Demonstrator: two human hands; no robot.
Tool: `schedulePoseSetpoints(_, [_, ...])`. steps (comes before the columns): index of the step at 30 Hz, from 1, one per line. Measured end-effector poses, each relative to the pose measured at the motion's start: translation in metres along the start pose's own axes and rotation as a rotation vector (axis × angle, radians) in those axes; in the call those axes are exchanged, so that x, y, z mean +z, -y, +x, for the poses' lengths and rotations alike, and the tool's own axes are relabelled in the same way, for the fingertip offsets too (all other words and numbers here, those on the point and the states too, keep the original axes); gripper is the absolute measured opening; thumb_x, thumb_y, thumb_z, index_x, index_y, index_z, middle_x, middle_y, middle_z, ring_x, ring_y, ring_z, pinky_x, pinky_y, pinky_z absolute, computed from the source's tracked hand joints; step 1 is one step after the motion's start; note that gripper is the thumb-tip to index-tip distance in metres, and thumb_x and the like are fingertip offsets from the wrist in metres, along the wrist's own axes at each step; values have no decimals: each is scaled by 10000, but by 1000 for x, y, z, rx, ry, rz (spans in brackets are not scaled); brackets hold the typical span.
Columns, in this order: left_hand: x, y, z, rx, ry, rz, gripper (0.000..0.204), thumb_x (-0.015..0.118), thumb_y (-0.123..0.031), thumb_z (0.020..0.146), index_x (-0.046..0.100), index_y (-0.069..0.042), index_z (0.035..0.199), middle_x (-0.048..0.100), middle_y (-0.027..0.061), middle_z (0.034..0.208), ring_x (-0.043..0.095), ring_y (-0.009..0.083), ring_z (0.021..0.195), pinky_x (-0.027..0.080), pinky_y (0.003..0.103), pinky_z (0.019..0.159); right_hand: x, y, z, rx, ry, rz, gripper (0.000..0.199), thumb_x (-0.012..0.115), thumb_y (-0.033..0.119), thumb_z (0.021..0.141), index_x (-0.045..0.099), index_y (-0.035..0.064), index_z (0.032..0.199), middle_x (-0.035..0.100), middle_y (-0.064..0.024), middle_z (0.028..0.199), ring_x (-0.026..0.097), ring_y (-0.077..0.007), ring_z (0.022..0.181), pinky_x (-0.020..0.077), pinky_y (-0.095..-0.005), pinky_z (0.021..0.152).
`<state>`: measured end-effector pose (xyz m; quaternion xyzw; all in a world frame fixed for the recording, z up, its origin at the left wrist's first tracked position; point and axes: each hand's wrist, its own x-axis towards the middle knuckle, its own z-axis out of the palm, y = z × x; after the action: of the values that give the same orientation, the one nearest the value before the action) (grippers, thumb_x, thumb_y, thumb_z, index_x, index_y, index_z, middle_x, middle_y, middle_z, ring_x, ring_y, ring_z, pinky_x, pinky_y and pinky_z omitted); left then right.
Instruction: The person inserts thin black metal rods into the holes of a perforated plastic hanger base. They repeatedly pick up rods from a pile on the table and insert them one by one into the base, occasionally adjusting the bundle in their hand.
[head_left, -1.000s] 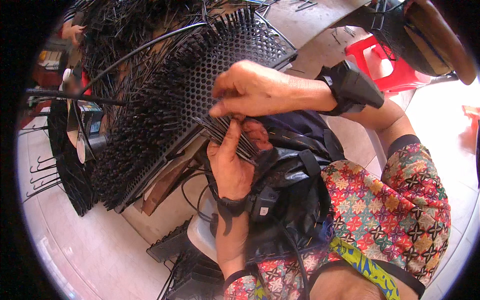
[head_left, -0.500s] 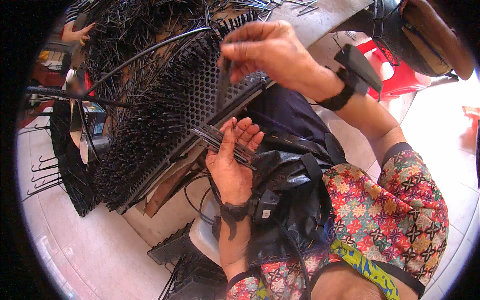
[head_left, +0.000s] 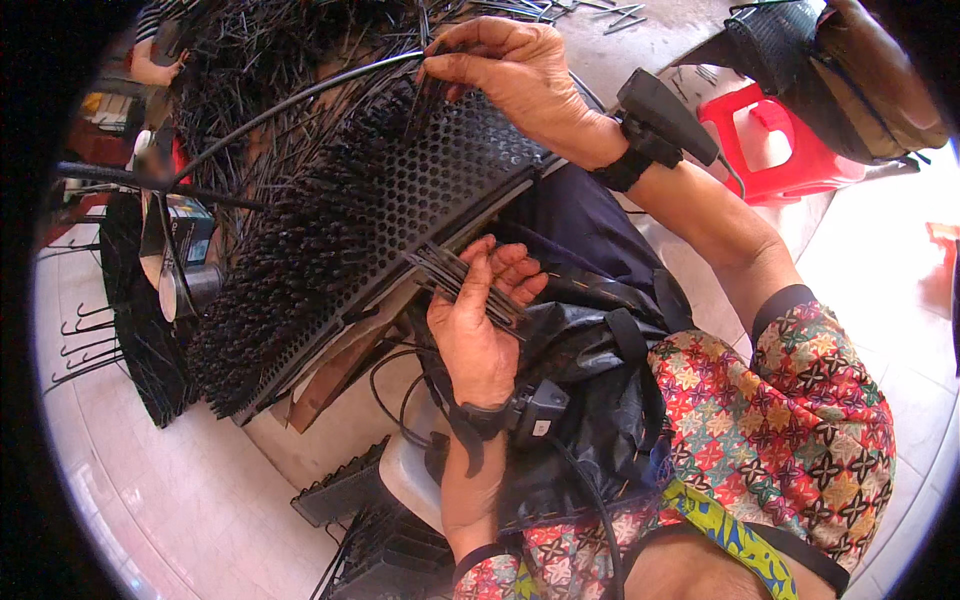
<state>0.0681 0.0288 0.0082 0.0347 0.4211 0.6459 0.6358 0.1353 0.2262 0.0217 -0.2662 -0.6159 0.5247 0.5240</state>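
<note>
My left hand [head_left: 474, 340] is closed around a bundle of thin dark sticks [head_left: 445, 272], held palm up just in front of the board's near edge. Above the far part of the board, my right hand [head_left: 520, 85] pinches a thin black stick [head_left: 415, 112] between thumb and fingers, its lower end pointing down at the holes. The black board [head_left: 425, 190] lies slanted, perforated with rows of small round holes. Upright black sticks [head_left: 300, 260] crowd its left and far part. Whether the pinched stick has entered a hole I cannot make out.
A heap of loose black sticks [head_left: 235, 90] covers the surface behind the board. A dark cable [head_left: 310, 92] arches over it. To the right stands a red plastic stool [head_left: 715, 125]; dark racks [head_left: 390, 550] sit low in front. Another person's hand [head_left: 155, 70] shows far left.
My right hand has moved up and left over the board with the stick. My left hand, still around its bundle, has shifted slightly right.
</note>
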Motion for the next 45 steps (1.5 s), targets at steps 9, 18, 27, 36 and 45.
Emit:
schedulePoseSetpoints(9, [0,0,-1,-8,-2,-1,248,557,-172,884,528,4,1055,608,164,936,618,246,800,540,364,689,6,0,-7,15,111,-69,125,634,33,809,650,-5,927,668,-52,827,606,-83,719,495,-197,627])
schedulePoseSetpoints(18, [2,-1,-2,-22,11,-11,248,552,-179,887,534,-3,1062,612,158,929,620,241,798,535,375,701,7,6,-8,14,181,-3,121,623,32,816,643,-15,926,668,-64,832,608,-86,737,489,-193,648])
schedulePoseSetpoints(27, [0,3,-3,-54,33,21,272,542,-176,893,523,16,1084,611,159,932,621,241,802,535,370,702,12,6,7,-263,538,-264,170,678,97,748,635,6,885,648,-78,736,580,-95,667,477,-253,636])
schedulePoseSetpoints(36, [-2,1,-2,-83,36,28,280,530,-176,897,508,17,1099,606,153,936,619,231,813,536,368,719,31,8,11,-458,504,-620,153,609,143,762,577,1,718,555,-193,600,573,-377,613,464,-414,541])
schedulePoseSetpoints(45, [-4,0,1,-98,45,37,275,527,-168,893,507,12,1100,608,146,932,620,231,817,536,378,725,37,3,18,-467,508,-596,129,622,108,676,583,-6,720,581,-191,660,592,-371,688,477,-428,591])
